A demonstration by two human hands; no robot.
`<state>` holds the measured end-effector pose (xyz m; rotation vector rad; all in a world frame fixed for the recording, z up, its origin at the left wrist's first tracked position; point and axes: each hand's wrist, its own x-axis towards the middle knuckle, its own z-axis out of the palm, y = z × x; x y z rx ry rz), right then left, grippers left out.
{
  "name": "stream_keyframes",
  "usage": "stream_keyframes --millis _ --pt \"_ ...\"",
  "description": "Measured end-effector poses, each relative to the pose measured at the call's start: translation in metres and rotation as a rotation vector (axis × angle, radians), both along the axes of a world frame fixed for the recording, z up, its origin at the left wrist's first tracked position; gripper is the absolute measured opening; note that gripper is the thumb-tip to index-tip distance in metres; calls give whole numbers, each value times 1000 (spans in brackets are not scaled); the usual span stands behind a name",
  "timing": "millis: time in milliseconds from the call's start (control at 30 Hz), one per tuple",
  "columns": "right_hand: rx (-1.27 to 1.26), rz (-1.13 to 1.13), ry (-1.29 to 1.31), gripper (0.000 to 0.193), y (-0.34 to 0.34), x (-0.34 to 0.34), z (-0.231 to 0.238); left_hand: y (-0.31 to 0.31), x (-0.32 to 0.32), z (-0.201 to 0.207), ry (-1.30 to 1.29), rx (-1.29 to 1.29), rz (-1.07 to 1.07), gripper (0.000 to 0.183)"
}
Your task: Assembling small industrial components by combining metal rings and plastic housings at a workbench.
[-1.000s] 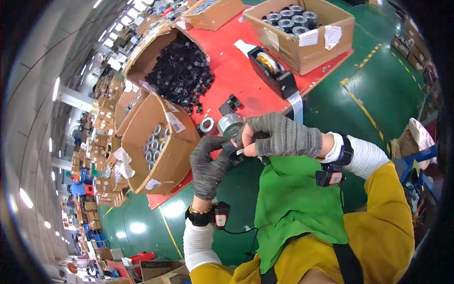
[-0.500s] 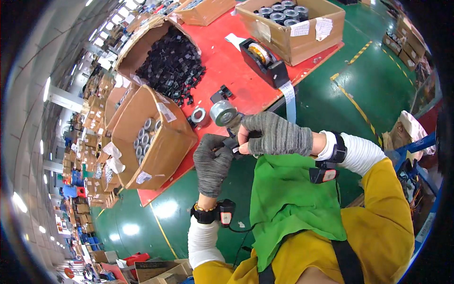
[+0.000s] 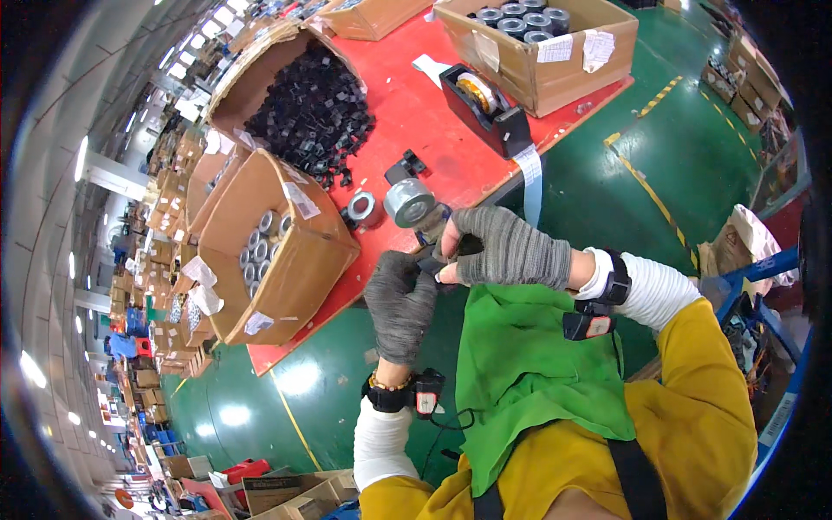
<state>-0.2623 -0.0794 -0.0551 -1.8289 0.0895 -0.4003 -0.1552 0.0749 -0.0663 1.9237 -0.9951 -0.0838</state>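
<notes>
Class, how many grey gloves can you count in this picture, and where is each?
2. One glove is on the left hand; the other glove is on the right hand. Others could be hidden in the cluttered background.

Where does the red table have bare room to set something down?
A wide, mostly bare patch lies on the red table between the box of black parts and the tape holder. It is crowded beyond the left hand, where a black piece, a silver ring and a silver cylinder sit close.
</notes>
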Motion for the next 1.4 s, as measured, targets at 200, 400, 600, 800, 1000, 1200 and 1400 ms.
stream_keyframes --millis 200,400,600,800,1000,1200,1400 --pt "-64 101 26 35 -6 0 5 1 -8 -1 252 -53 -112 11" --pt "-255 158 -303 34 -21 1 17 2 10 9 391 71 -110 16" --pt "-86 -53 -220 17 -18 37 24 -11 37 35 547 27 -89 25" --pt "555 -37 95 19 -34 70 20 -26 70 24 607 -212 -36 27" --pt "771 -16 187 25 -39 78 8 -35 73 17 537 -273 -43 22" --pt "662 -52 208 28 -42 77 8 -42 78 11 578 -300 -5 18" --pt "662 -62 185 31 -45 70 8 -40 78 7 433 -269 9 21"
